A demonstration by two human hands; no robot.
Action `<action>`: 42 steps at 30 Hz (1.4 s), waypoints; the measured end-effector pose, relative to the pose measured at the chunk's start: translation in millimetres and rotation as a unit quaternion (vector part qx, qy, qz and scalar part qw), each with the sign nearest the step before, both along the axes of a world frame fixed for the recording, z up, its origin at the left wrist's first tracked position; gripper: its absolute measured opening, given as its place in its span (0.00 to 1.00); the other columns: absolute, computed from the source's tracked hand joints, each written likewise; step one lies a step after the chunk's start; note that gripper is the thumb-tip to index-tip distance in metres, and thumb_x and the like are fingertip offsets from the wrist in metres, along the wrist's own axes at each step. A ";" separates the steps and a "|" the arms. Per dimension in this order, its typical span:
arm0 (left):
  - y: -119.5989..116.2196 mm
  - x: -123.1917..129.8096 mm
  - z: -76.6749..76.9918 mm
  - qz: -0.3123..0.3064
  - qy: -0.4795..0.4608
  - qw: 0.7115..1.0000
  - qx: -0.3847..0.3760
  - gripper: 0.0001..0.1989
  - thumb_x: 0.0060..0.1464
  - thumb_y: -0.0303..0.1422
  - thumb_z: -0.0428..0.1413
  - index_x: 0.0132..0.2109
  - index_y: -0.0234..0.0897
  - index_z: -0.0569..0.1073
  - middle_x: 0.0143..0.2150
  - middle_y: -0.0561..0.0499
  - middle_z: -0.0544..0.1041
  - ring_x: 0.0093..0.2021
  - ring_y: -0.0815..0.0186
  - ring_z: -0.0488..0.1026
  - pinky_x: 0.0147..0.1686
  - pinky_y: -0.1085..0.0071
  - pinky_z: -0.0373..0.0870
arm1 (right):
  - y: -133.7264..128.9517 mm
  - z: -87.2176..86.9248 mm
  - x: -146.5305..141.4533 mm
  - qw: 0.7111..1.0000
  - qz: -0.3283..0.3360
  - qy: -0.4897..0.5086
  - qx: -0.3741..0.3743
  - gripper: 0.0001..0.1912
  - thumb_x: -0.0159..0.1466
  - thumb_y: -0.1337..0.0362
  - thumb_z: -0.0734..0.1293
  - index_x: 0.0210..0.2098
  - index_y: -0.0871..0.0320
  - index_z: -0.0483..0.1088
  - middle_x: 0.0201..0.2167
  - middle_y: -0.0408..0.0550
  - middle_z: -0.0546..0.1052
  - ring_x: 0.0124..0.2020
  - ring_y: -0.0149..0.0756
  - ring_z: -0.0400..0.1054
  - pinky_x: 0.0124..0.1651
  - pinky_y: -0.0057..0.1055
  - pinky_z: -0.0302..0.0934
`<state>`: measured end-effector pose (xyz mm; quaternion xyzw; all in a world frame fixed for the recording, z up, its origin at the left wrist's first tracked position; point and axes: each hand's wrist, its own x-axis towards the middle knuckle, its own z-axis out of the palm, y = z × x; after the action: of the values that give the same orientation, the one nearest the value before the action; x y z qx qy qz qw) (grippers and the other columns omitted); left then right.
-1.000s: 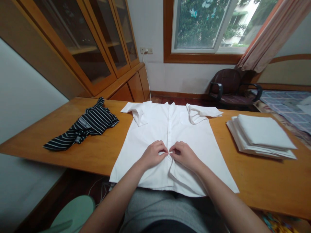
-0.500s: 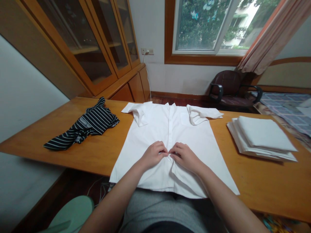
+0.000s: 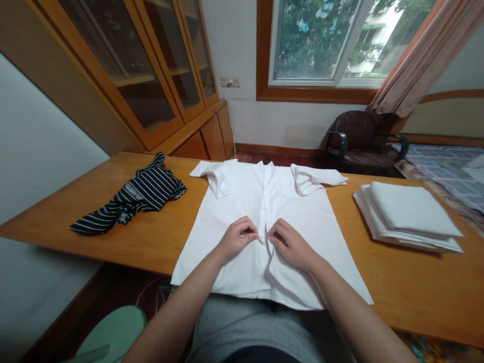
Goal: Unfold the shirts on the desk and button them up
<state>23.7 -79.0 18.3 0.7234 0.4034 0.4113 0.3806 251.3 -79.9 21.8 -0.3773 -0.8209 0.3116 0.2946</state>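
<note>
A white short-sleeved shirt (image 3: 245, 201) lies spread face up, its collar at the far edge and its hem toward me. My left hand (image 3: 239, 237) pinches the left edge of the front opening, low on the button placket. Opposite it, my right hand (image 3: 288, 243) pinches the other front edge. A narrow gap parts the two edges between my fingertips. Above my hands the placket runs straight up to the collar. The cloth under my right hand is raised in a fold.
The shirt rests on a wooden table (image 3: 181, 247). A black striped garment (image 3: 139, 194) lies crumpled at left, and a stack of folded white cloth (image 3: 408, 212) sits at right. A green stool (image 3: 113, 330) stands below the left edge; an armchair (image 3: 355, 136) is beyond the table.
My hands have drawn slightly apart from where they met at the placket. The two front edges of the shirt have separated between them.
</note>
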 end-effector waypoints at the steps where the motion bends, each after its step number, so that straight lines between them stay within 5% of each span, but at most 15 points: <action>1: 0.1 -0.4 0.2 -0.001 -0.005 1.000 -0.001 0.09 0.59 0.35 0.60 0.33 0.35 0.75 0.33 0.50 0.71 0.35 0.66 0.70 0.36 0.70 0.65 | 0.8 -1.5 1.3 1.000 -0.003 0.019 -0.003 0.04 0.69 0.66 0.61 0.39 0.55 0.67 0.40 0.49 0.69 0.42 0.38 0.66 0.46 0.36 0.62; 6: 0.5 -2.9 -2.3 0.000 -0.028 0.999 0.029 0.10 0.61 0.38 0.57 0.34 0.36 0.73 0.38 0.47 0.73 0.43 0.62 0.71 0.44 0.65 0.68 | 13.8 -19.0 9.4 0.996 0.009 0.088 -0.013 0.12 0.71 0.54 0.57 0.38 0.55 0.63 0.50 0.55 0.69 0.40 0.38 0.66 0.42 0.36 0.64; 10: -1.8 -2.6 -5.4 -0.016 -0.051 0.999 0.007 0.09 0.65 0.37 0.53 0.38 0.38 0.69 0.55 0.42 0.74 0.60 0.57 0.67 0.57 0.57 0.64 | 23.6 -32.6 14.0 0.991 -0.011 0.123 -0.042 0.16 0.71 0.48 0.56 0.38 0.53 0.60 0.45 0.53 0.73 0.38 0.38 0.67 0.41 0.36 0.63; 13: -3.9 -0.6 -7.4 -0.036 -0.078 0.996 -0.026 0.08 0.68 0.37 0.49 0.40 0.40 0.65 0.55 0.41 0.76 0.63 0.58 0.65 0.61 0.52 0.61 | 25.6 -37.6 14.8 0.985 -0.056 0.159 -0.041 0.15 0.70 0.47 0.56 0.36 0.52 0.58 0.40 0.51 0.74 0.39 0.39 0.68 0.41 0.36 0.64; 22: -2.3 -3.7 -14.5 0.000 -0.022 0.997 -0.068 0.10 0.66 0.40 0.50 0.42 0.38 0.68 0.40 0.49 0.72 0.43 0.63 0.71 0.48 0.65 0.66 | 19.6 -32.8 8.3 0.978 -0.133 0.156 -0.044 0.11 0.67 0.55 0.60 0.33 0.55 0.64 0.26 0.42 0.68 0.27 0.33 0.62 0.31 0.30 0.59; 27: -2.8 -4.8 -8.8 -0.016 -0.012 0.996 -0.087 0.08 0.64 0.38 0.53 0.40 0.38 0.69 0.38 0.51 0.72 0.43 0.63 0.70 0.48 0.67 0.66 | 13.9 -16.1 2.3 0.982 -0.133 0.133 0.013 0.05 0.62 0.61 0.67 0.35 0.56 0.71 0.39 0.48 0.69 0.38 0.36 0.67 0.42 0.34 0.64; 30: -3.4 -4.8 -6.4 -0.014 -0.029 0.995 -0.095 0.08 0.62 0.38 0.55 0.40 0.38 0.70 0.38 0.52 0.73 0.42 0.64 0.71 0.47 0.68 0.66 | 13.7 -15.4 -0.9 0.982 -0.150 0.113 -0.009 0.12 0.60 0.64 0.68 0.44 0.56 0.71 0.46 0.51 0.68 0.39 0.36 0.68 0.45 0.36 0.66; 36: -6.3 -4.0 -5.2 -0.038 -0.051 0.992 -0.110 0.09 0.61 0.38 0.58 0.40 0.36 0.71 0.39 0.50 0.76 0.42 0.64 0.73 0.46 0.68 0.67 | 16.6 -20.6 -6.3 0.982 -0.185 0.025 -0.029 0.18 0.64 0.61 0.65 0.53 0.58 0.67 0.40 0.49 0.73 0.36 0.36 0.68 0.43 0.36 0.65; 42: -10.9 -2.5 -5.6 -0.056 -0.019 0.993 -0.105 0.07 0.61 0.37 0.57 0.41 0.37 0.72 0.41 0.49 0.78 0.42 0.63 0.74 0.45 0.67 0.68 | 28.3 -1.0 -14.4 0.979 -0.178 -0.086 -0.054 0.22 0.68 0.57 0.62 0.59 0.57 0.63 0.38 0.48 0.76 0.35 0.37 0.70 0.41 0.32 0.62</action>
<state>21.1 -90.0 12.6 0.6929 0.3960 0.3579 0.4848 236.9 -51.7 20.8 -0.5580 -0.7448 0.2643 0.2530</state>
